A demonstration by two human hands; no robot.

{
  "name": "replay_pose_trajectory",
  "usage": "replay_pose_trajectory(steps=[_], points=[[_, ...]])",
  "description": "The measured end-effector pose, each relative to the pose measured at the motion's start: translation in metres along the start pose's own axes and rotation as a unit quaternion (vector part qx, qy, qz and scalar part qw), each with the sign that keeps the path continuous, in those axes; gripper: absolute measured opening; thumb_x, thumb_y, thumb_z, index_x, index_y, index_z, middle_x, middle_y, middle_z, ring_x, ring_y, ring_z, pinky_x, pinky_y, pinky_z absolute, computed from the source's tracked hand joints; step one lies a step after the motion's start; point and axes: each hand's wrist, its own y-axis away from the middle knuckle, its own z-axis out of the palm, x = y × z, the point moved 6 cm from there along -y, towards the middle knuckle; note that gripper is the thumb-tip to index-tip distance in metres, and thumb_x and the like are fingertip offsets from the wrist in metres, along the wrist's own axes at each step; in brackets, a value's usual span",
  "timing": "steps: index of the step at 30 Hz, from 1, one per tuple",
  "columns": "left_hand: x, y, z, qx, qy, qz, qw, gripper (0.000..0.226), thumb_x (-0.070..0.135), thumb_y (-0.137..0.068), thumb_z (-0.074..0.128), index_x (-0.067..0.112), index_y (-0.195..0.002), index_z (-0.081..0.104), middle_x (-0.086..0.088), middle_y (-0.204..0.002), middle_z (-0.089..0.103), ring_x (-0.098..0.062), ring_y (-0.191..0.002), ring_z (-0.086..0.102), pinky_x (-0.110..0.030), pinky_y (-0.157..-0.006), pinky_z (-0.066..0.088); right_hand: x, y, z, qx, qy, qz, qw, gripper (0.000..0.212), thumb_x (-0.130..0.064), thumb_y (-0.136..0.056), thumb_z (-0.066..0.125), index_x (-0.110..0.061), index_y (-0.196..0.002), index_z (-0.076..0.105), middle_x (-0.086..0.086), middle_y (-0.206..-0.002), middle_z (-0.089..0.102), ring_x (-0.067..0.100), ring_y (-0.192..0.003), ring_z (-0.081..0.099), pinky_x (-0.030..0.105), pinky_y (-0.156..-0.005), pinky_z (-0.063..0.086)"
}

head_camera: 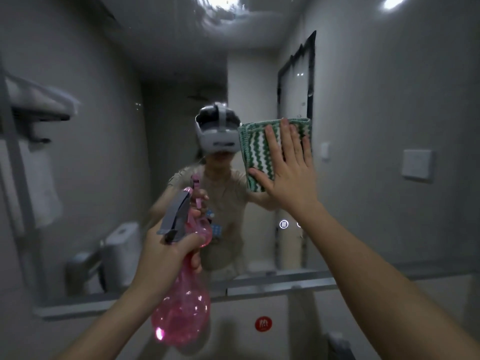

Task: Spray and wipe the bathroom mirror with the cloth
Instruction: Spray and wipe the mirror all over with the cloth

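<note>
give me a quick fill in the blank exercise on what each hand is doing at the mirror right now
1. The left hand grips a pink ____.
2. The right hand presses the ____ flat against the mirror.
3. The right hand's fingers are ____, not curled.
4. The cloth's stripes are white and ____.

Missing words: spray bottle; cloth; straight; green

narrow ledge (272, 285) under mirror (104, 178)

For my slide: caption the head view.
Right hand presses striped cloth flat on mirror; left hand grips pink spray bottle.
</note>
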Motion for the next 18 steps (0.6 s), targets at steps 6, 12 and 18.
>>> replay_pose_trajectory(steps=[6,12,18], points=[[-0.008,-0.002,0.023,-0.013,0.003,-0.009,1.000,0.014,0.003,-0.067,0.069,0.005,-0.066,0.055,-0.015,-0.041,0.047,-0.022,-0.035,0.044,-0.022,-0.039,0.041,0.007,0.002,0.000,-0.013,0.010,-0.021,1.000,0.081,-0.066,-0.090,0.038,-0.013,-0.150,0.028,0.016,-0.156,0.022,0.028,-0.145,0.019,0.042,-0.118,0.007],[-0.016,-0.005,0.060,-0.020,0.010,-0.019,1.000,0.016,0.012,-0.059,0.063,0.006,-0.072,0.056,-0.013,-0.040,0.048,-0.022,-0.034,0.043,-0.023,-0.039,0.041,0.047,0.037,0.003,-0.016,0.006,-0.022,1.000,0.079,-0.067,-0.092,0.030,-0.013,-0.150,0.025,0.017,-0.156,0.021,0.028,-0.145,0.014,0.045,-0.119,0.008],[-0.019,-0.009,0.095,-0.019,0.020,-0.015,1.000,0.023,0.013,-0.052,0.068,0.007,-0.069,0.054,-0.013,-0.041,0.046,-0.022,-0.034,0.042,-0.023,-0.039,0.041,0.091,0.063,0.005,-0.011,0.013,-0.038,0.999,0.080,-0.068,-0.092,0.030,-0.016,-0.151,0.017,0.012,-0.157,0.014,0.025,-0.146,0.010,0.046,-0.119,0.009]])
